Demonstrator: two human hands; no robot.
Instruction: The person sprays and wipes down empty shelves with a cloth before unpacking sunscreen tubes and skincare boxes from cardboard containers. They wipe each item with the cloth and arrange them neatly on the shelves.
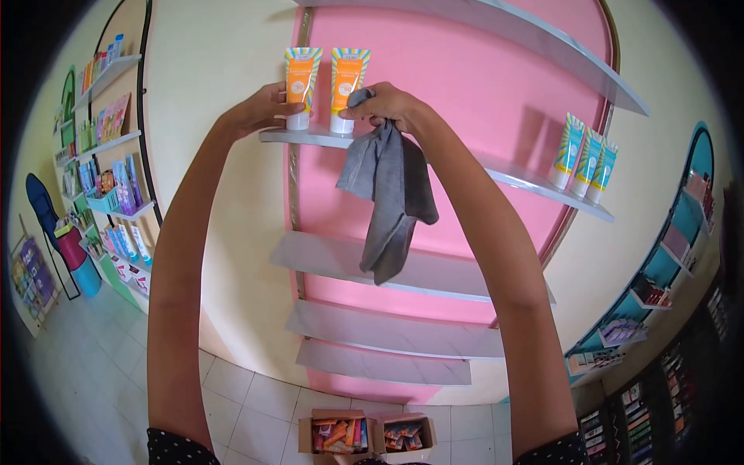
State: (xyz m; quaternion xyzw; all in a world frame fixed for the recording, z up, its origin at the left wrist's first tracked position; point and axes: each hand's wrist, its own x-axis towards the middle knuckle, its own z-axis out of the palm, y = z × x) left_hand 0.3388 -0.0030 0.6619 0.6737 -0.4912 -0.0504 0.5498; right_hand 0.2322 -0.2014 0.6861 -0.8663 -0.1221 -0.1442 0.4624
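Two orange squeeze tubes with striped tops and white caps stand upright, side by side, at the left end of a grey marbled shelf (318,138). My left hand (260,108) grips the left orange tube (301,77) low down, with the thumb across its front near the cap. A grey cloth (387,194) hangs crumpled from my right hand (391,106), its lower end dangling below the shelf. Fingers of that same hand also touch the lower part of the right orange tube (348,77).
Three teal tubes (585,163) stand at the shelf's right end. More shelves (380,263) run below and one above (496,23). Open cartons of tubes, a left carton (306,435) and a right carton (431,430), sit on the floor. Stocked displays line both sides.
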